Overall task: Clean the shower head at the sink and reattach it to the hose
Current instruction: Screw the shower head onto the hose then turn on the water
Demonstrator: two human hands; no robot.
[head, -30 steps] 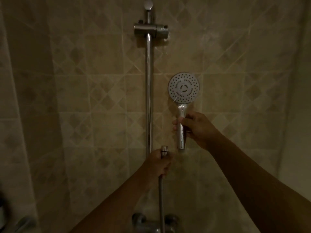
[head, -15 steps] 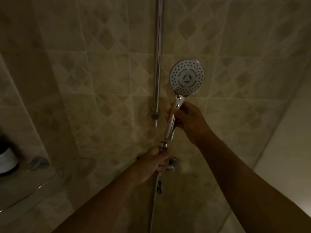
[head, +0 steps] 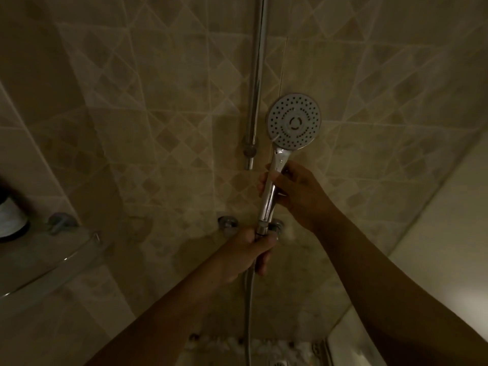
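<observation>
Dim shower stall. The shower head (head: pixel 293 121) is held with its face toward the camera, just right of the wall rail's (head: pixel 254 101) lower stretch. Its chrome handle (head: pixel 268 199) runs down and slightly leftward, ending below the rail's foot. The right hand (head: pixel 298 196) is wrapped round the handle about mid-length, fingertips showing on the rail side. The left hand (head: pixel 245 250) sits lower, below the rail's foot, fist closed round the top end of the hose (head: pixel 248 299), with the hose nut (head: pixel 262 229) showing just above the fingers. Handle foot and nut meet end to end on one line. Whether the thread has caught cannot be told in this light. The hose drops straight down from the left fist. Judgement: this is the reattaching step. The twist depends on keeping handle and nut on one axis. The left hand is nearer the joint and likely does the turning. A tilted handle risks cross-threading.
</observation>
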